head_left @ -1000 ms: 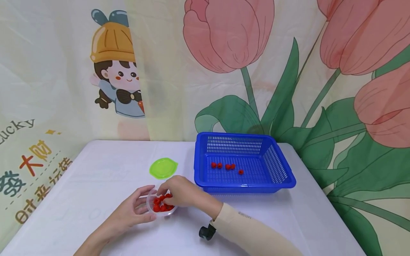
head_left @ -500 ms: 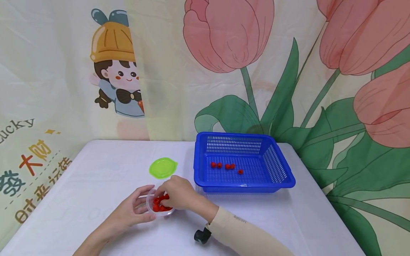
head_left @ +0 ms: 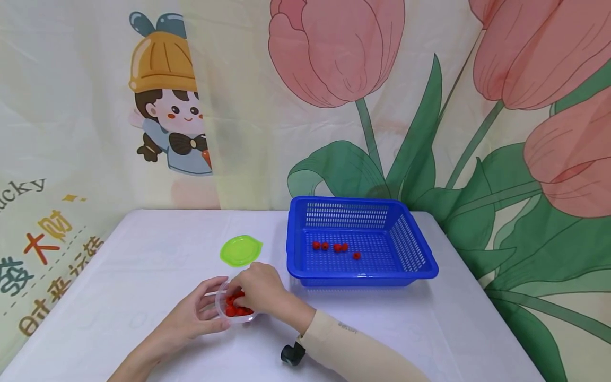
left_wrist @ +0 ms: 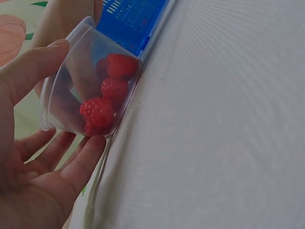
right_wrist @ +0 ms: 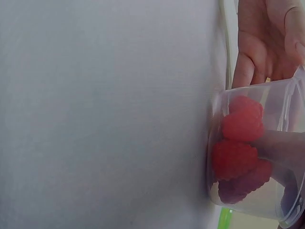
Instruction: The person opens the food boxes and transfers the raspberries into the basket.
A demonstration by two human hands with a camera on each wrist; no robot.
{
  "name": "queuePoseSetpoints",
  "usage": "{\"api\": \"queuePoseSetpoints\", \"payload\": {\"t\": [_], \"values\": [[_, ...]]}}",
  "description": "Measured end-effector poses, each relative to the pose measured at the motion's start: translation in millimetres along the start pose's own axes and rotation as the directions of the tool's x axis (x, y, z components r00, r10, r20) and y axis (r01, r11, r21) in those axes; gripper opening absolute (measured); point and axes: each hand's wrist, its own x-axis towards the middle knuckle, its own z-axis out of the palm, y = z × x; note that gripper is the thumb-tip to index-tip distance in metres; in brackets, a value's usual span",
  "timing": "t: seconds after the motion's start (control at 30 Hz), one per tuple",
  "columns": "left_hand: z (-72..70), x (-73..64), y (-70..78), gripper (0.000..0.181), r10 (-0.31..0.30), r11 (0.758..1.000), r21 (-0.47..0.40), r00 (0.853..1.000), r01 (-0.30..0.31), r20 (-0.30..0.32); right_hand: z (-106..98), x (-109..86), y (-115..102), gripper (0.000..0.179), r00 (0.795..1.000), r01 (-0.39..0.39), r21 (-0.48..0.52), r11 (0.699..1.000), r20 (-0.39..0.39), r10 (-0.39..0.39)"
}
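Note:
A clear plastic cup (head_left: 244, 319) holds several red raspberries (head_left: 231, 311). My left hand (head_left: 202, 313) holds it from the left; in the left wrist view the thumb (left_wrist: 40, 64) lies by the rim and the fingertips (left_wrist: 97, 143) touch near the base. From above, my right hand (head_left: 260, 286) reaches into the cup. Through the clear wall its finger (left_wrist: 82, 78) shows right among the raspberries. Whether it pinches one is hidden. Raspberries (right_wrist: 236, 160) lie against the cup's bottom in the right wrist view.
A blue basket (head_left: 363, 276) stands at the right rear of the white table (head_left: 157, 249), with several raspberries (head_left: 338, 248) spread on its floor. Behind the cup lies a green lid (head_left: 241, 251). A black wrist camera (head_left: 293, 354) sticks out under my right sleeve.
My right wrist and forearm have moved a little left, with the fingers staying inside the cup. My left hand keeps its hold. The head view has shifted slightly.

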Motion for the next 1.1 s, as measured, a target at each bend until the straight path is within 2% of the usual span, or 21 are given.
{"api": "queuePoseSetpoints", "payload": {"t": [0.2, 0.53, 0.7, 0.83, 1.1], "values": [[-0.4, -0.2, 0.1, 0.091, -0.008, 1.000, 0.002, 1.000, 0.008, -0.003, 4, 1.3, 2, 0.020, 0.999, 0.032, -0.005, 0.999, -0.030, -0.032], [-0.6, -0.3, -0.3, 0.089, -0.021, 1.000, 0.016, 1.000, 0.021, -0.004, -8, -1.1, 6, 0.019, 0.998, 0.043, 0.089, 0.995, 0.030, -0.046], [0.1, -0.4, 0.5, 0.090, -0.031, 0.999, 0.026, 0.999, 0.031, -0.011, -20, -5.9, 7, 0.022, 0.998, 0.021, 0.177, 0.984, 0.055, -0.031], [0.5, -0.7, 0.8, 0.091, -0.026, 0.999, 0.042, 0.999, 0.027, -0.019, -32, -11.2, 9, 0.022, 0.997, 0.036, 0.221, 0.975, 0.059, -0.050], [0.8, 0.0, 1.4, 0.090, -0.008, 0.997, 0.075, 0.999, 0.010, -0.034, -69, -23.6, 25, 0.018, 0.996, 0.076, 0.274, 0.959, 0.032, -0.088]]}}
